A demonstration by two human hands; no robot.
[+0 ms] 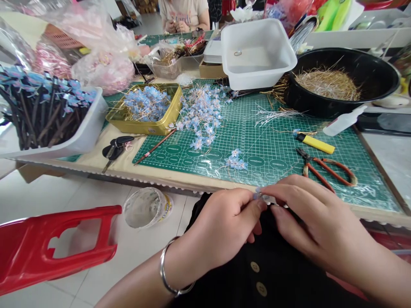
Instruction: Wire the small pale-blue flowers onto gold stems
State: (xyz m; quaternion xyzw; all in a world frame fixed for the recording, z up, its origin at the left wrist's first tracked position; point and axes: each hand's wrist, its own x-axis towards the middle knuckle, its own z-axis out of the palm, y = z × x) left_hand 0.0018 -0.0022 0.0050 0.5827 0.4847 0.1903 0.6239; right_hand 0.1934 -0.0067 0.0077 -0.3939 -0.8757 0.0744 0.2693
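My left hand (224,224) is closed, pinching a small blue flower (257,194) between thumb and forefinger just off the table's front edge. Close against it, my right hand (308,214) has its fingers bent toward the same flower, with thumb and forefinger slightly apart; whether they grip its wire is hard to make out. A little cluster of blue flowers (236,160) lies on the green cutting mat (272,141) beyond my hands. Farther back is a larger pile of blue wired flowers (205,109), beside a gold tin (141,124) full of more.
Pliers (321,167) and a yellow lighter (316,143) lie to the right. A black basin (340,107) of wires and a white tub (257,51) stand behind. At left are scissors (114,149) and a white bin (86,128) of dark stems. Another person (184,15) sits opposite.
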